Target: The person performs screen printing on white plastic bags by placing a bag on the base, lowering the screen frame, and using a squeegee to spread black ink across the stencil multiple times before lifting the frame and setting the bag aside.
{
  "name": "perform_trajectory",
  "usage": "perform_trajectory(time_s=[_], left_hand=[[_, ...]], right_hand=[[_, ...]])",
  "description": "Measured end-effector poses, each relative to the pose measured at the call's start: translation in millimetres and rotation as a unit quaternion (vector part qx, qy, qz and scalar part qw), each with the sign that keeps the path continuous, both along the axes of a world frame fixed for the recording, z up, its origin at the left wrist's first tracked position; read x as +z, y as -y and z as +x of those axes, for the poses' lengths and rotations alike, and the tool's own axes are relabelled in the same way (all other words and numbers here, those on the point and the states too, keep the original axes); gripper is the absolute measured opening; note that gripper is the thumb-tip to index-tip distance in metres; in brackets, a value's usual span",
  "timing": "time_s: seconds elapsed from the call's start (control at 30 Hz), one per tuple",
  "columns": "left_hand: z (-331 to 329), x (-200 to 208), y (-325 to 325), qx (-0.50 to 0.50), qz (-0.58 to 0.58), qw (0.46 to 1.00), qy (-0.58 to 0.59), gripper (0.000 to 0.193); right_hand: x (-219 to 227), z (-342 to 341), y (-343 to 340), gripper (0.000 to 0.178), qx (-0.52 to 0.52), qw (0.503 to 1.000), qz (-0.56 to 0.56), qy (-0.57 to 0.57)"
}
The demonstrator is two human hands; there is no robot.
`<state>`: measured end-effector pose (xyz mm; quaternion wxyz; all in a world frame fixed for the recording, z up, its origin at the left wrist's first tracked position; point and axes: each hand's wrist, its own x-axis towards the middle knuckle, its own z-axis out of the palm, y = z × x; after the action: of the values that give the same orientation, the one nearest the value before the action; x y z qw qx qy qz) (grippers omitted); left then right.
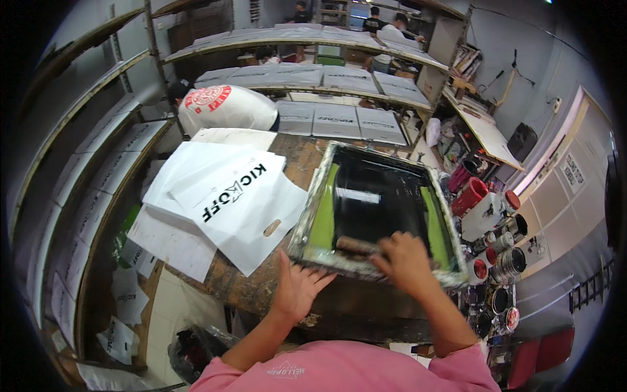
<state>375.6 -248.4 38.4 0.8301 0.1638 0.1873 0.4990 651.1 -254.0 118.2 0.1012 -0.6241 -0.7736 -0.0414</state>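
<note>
A screen-printing frame (309, 212) lies on the worn wooden table in front of me, with glossy black ink (382, 206) across its middle and green strips down both sides. Inside its near edge, my right hand (405, 261) is closed on the brown wooden handle of a squeegee (356, 246). My left hand (297, 291) touches the frame's near left corner, palm up, fingers stretched out and holding nothing. Left of the frame, white bags with black print (251, 238) lie in a loose, overlapping stack, the top one showing a cut-out handle hole.
Shelves (307, 91) with rows of printed white bags stand behind the table and along the left. A person in a white shirt (228, 108) bends beyond the table; others are farther back. Paint cans (506, 264) crowd the right side. A dark plastic bag (196, 353) sits below left.
</note>
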Motion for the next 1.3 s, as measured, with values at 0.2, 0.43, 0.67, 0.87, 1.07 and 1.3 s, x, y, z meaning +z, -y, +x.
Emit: perform_trajectory(time_s=[0.2, 0.43, 0.67, 0.87, 1.07, 1.3], left_hand=[[-18.1, -75.4, 3.1, -0.037, -0.132, 0.972, -0.193, 0.117], [-21.6, -95.4, 5.3, -0.05, -0.086, 0.966, -0.238, 0.124], [-30.9, -113.6, 14.6, -0.032, -0.149, 0.963, -0.22, 0.116], [-44.8, -128.3, 14.1, -0.092, -0.031, 0.986, -0.133, 0.124], [-47.9, -134.6, 15.0, -0.095, 0.015, 0.992, -0.079, 0.124], [-51.1, -142.4, 19.8, -0.101, 0.03, 0.994, -0.033, 0.121]], right_hand=[[-91.6, -19.1, 26.3, 0.038, -0.003, 0.991, -0.091, -0.102], [-134.1, 0.8, -29.8, 0.04, 0.031, 0.997, -0.018, -0.072], [-150.7, 54.9, -199.4, 0.036, 0.03, 0.997, 0.036, -0.06], [-149.7, 102.4, -321.7, 0.039, 0.034, 0.997, 0.066, -0.02], [-131.1, 135.7, -378.9, 0.051, 0.062, 0.997, 0.044, -0.03], [-146.5, 92.6, -275.4, 0.043, 0.032, 0.997, 0.067, -0.009]])
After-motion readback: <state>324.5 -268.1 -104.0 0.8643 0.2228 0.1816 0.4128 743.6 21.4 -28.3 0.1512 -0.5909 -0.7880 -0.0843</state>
